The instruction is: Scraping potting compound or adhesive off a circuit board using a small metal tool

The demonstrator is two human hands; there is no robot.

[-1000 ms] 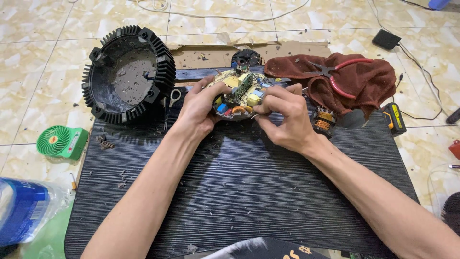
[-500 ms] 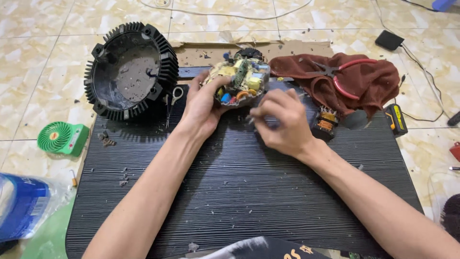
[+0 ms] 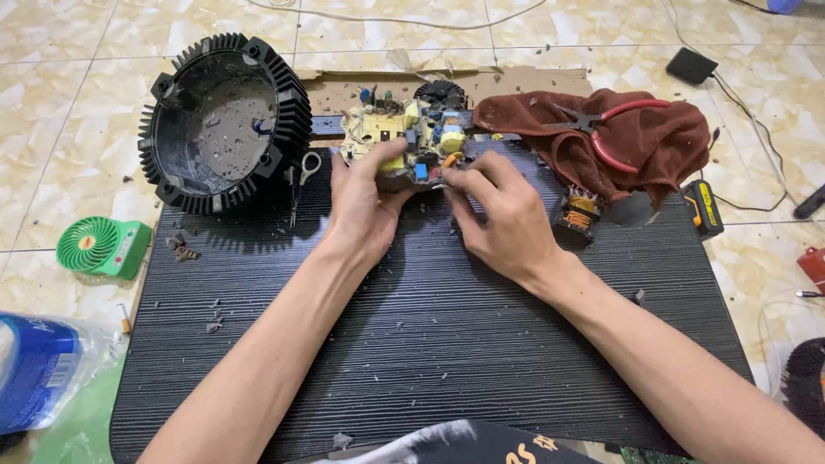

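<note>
Where the two forearms reach up from the near edge of the black ribbed mat (image 3: 412, 344), the hands meet close to the mat's far edge. The left hand (image 3: 365, 210) grips the circuit board (image 3: 404, 137) from below, thumb up along its left side. The right hand (image 3: 503, 219) pinches at the board's lower right part with its fingertips, fingers curled narrow. The board is held tilted just above the mat, its coloured parts facing the camera.

Just right of the right hand, a small copper coil (image 3: 574, 219) stands on the mat. Left of the left hand, scissors (image 3: 299, 180) lie beside a black finned round housing (image 3: 225, 120) at the mat's far left corner. At the far right corner, a brown cloth (image 3: 636, 142) carries red-handled pliers (image 3: 614, 116), with a small yellow-and-black tool (image 3: 703, 208) at the right edge. A green fan (image 3: 101, 247) lies on the tiled floor (image 3: 69, 94) off the left edge.
</note>
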